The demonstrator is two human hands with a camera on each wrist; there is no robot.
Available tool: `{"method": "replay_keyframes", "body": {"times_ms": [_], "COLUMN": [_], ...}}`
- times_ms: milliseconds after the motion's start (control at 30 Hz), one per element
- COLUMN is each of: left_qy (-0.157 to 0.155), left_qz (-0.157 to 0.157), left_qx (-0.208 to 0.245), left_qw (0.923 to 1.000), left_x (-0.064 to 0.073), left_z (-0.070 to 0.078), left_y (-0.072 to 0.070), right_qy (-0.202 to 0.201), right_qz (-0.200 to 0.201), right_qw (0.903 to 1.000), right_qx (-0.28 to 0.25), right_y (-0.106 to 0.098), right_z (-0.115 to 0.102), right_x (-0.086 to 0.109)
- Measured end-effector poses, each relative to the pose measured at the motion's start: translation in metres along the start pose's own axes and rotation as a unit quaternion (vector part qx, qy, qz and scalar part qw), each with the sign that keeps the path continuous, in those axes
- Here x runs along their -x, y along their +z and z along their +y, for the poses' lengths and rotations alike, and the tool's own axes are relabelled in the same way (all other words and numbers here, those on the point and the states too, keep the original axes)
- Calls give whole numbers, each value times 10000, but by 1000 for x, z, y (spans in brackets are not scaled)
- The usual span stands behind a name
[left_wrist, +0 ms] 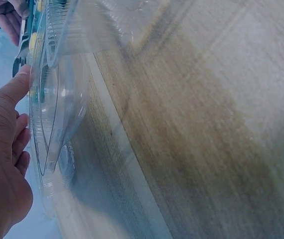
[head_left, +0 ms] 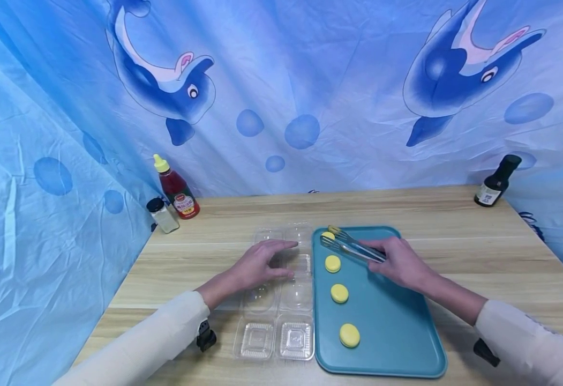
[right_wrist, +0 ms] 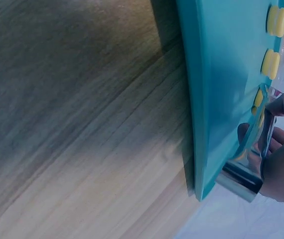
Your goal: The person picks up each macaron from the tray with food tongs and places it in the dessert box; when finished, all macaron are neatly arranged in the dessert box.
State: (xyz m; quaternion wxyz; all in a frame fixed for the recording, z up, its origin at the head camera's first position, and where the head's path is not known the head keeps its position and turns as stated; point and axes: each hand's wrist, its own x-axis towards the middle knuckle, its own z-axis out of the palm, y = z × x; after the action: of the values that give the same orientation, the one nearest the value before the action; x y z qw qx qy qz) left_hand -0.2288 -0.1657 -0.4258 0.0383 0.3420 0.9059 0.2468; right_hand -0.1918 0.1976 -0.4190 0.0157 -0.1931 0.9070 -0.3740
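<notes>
My right hand [head_left: 397, 261] grips metal tongs [head_left: 343, 247] over the far left part of a teal tray [head_left: 387, 327]. Their parted tips lie about the farthest yellow macaron [head_left: 328, 235]; whether they touch it I cannot tell. More macarons sit in a row down the tray's left side, among them a middle one [head_left: 339, 293] and the nearest one [head_left: 350, 335]. Left of the tray stands a clear plastic container [head_left: 295, 338] with several square compartments. Above it my left hand [head_left: 261, 264] holds nothing, thumb and fingers apart. In the left wrist view, that hand [left_wrist: 5, 149] is beside the container's edge.
At the back left stand a red sauce bottle [head_left: 180, 193] with a yellow cap and a small black-capped shaker [head_left: 163, 215]. A dark bottle [head_left: 497, 182] is at the back right. A blue dolphin-print curtain [head_left: 281, 80] borders the wooden table [head_left: 223, 214].
</notes>
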Motion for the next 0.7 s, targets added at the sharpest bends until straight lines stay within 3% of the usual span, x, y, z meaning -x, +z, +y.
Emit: {"method": "replay_keyframes", "body": {"times_ms": [700], "left_qy": [75], "left_qz": [19], "left_qx": [-41], "left_qw": [10000], "left_x": [0], "left_z": [-1], "left_y": [0], "right_qy": [-111], "right_qz": [283], "right_qw": [9995], "right_qx": [-33], "right_y": [-3], "right_z": [-7], "right_x": [5]}}
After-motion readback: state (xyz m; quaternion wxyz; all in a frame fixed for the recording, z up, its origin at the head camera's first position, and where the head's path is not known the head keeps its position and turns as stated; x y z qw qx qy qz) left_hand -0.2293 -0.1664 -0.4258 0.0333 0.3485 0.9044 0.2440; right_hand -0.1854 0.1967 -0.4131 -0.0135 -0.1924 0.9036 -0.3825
